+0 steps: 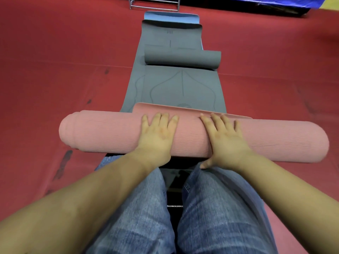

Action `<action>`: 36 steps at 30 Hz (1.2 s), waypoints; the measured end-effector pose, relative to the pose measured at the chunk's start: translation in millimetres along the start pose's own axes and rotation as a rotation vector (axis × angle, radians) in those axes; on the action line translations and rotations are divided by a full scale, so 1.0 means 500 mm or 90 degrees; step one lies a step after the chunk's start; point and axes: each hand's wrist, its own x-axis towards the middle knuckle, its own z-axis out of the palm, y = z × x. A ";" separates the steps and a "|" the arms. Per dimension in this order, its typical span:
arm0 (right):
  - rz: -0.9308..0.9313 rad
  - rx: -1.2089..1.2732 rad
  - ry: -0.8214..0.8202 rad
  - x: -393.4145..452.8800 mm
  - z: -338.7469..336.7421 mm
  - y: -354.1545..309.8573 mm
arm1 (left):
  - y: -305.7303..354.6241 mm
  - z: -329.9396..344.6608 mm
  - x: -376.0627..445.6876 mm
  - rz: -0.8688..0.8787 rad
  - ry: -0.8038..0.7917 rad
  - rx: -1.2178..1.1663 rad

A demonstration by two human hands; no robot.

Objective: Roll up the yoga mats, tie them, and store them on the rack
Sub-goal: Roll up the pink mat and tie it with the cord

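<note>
**Pink mat nearly rolled — finish the last flap evenly**

Pink mat lies crosswise on the red floor, just in front of the knees, rolled almost fully; only a short flat flap shows at its far edge, on top of the grey mat. Left end of the roll looks stepped, layers telescoped outward a bit — judgement: square that end before tying.

Left hand lies flat on top of the roll, fingers straight and spread, pressing, not gripping. Right hand does the same just beside it, fingers reaching the flap, thumb down on the near side.

To do it well: push both palms forward together with equal pressure, keep the roll tight, tuck the flap under, hold it so it doesn't spring open.

Grey mat runs away from the person, its own part-rolled section further up. Blue mat peeks out beyond. Metal rack at the far edge, well apart.
</note>
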 end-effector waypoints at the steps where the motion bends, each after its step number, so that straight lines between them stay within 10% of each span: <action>1: 0.001 -0.027 0.008 0.003 0.011 -0.003 | -0.003 -0.001 0.004 0.004 -0.005 0.000; 18: -0.045 0.004 -0.080 0.112 -0.014 0.034 | 0.005 0.010 0.051 -0.007 -0.025 0.091; 36: -0.054 -0.062 0.163 0.066 0.072 0.020 | -0.003 0.039 0.038 -0.014 0.035 0.060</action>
